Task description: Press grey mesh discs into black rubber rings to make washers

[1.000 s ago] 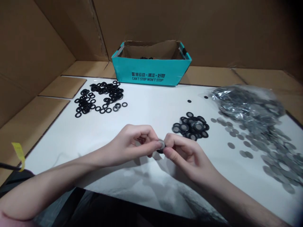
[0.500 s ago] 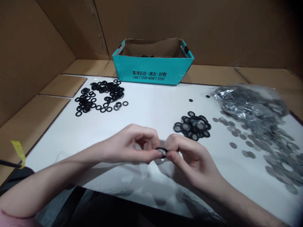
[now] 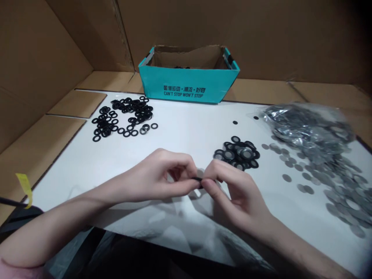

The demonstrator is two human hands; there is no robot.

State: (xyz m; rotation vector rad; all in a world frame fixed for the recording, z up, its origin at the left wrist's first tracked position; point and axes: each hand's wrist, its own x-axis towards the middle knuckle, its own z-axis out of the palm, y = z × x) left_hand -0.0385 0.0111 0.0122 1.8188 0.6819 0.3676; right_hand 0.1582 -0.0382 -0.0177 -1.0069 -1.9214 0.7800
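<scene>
My left hand (image 3: 167,176) and my right hand (image 3: 232,188) meet above the near part of the white table. Between their thumbs and fingertips they pinch one black rubber washer (image 3: 199,179), seen nearly edge-on and mostly covered by the fingers. Just beyond my right hand lies a pile of black washers with grey mesh discs (image 3: 240,153) in their centres. Off to the far left is a loose heap of plain black ring washers (image 3: 128,133). Flat grey mesh discs (image 3: 345,201) spread over the right side of the table.
A turquoise box (image 3: 186,83) with dark pieces inside stands at the back. A clear plastic bag (image 3: 308,128) of grey discs lies at the right. Two small black discs (image 3: 235,122) rest nearby. Cardboard walls (image 3: 247,38) enclose the table (image 3: 180,131).
The washer between my fingers has tilted from showing its mesh face to nearly edge-on. My right thumb has shifted left and up over it.
</scene>
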